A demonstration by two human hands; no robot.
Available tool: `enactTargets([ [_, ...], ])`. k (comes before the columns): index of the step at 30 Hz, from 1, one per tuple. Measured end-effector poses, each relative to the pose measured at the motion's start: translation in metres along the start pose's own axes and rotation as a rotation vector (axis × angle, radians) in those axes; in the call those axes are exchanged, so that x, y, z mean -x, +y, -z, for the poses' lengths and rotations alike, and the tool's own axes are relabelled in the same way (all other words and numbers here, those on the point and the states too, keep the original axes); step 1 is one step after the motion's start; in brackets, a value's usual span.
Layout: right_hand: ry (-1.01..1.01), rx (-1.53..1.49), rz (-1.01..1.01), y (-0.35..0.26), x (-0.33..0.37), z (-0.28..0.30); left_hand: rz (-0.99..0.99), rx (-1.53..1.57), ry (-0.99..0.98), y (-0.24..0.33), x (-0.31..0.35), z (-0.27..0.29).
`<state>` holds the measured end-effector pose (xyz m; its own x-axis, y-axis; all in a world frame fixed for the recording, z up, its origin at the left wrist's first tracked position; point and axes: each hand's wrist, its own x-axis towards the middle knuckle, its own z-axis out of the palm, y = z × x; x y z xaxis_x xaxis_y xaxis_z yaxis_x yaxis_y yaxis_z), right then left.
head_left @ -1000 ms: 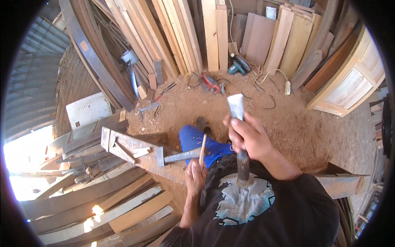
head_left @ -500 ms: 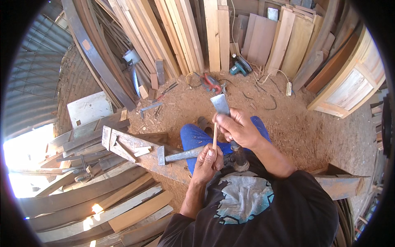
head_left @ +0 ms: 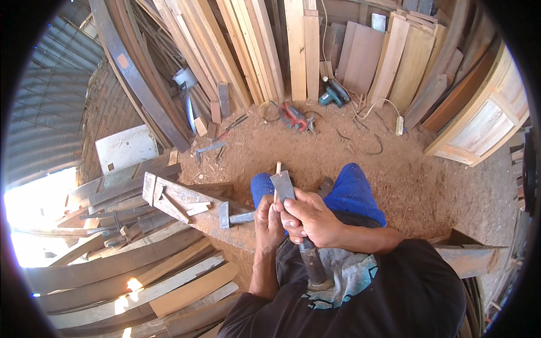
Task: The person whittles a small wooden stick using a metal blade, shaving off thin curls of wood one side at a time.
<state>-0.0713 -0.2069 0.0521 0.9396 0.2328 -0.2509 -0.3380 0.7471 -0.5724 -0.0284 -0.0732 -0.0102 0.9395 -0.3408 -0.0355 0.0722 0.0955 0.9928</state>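
My right hand is closed around a wide chisel, its flat blade pointing away from me. The dark chisel handle runs back toward my shirt. My left hand, just beside it, pinches a thin wooden stick whose tip stands out past the blade. The blade lies against or just over the stick; the exact contact is hidden by my fingers. Left of my left hand, a hammer rests on a worn wooden plank bench, part of its handle hidden behind that hand.
Small wood offcuts lie on the bench. A red power tool, a teal power tool and a metal square are on the sawdust-covered floor. Upright boards line the back; a panelled wooden door leans at right. Stacked planks fill the lower left.
Both hands have drawn closer together, the right moving left and nearer to me with the chisel. The stick now stands behind the blade, closer to my left knee.
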Motion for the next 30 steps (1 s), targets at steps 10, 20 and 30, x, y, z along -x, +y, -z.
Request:
enactTargets([
  [10, 0.188, 0.127, 0.313, -0.056, 0.031, 0.022, 0.208, 0.271, -0.106, -0.037, 0.057, 0.024],
  [20, 0.115, 0.551, 0.220, -0.039, -0.027, 0.047, 0.410, 0.664, -0.365, 0.005, 0.009, -0.003],
  [30, 0.221, 0.038, 0.406, -0.023, -0.024, 0.038, 0.248, 0.356, -0.141, -0.012, -0.007, -0.002],
])
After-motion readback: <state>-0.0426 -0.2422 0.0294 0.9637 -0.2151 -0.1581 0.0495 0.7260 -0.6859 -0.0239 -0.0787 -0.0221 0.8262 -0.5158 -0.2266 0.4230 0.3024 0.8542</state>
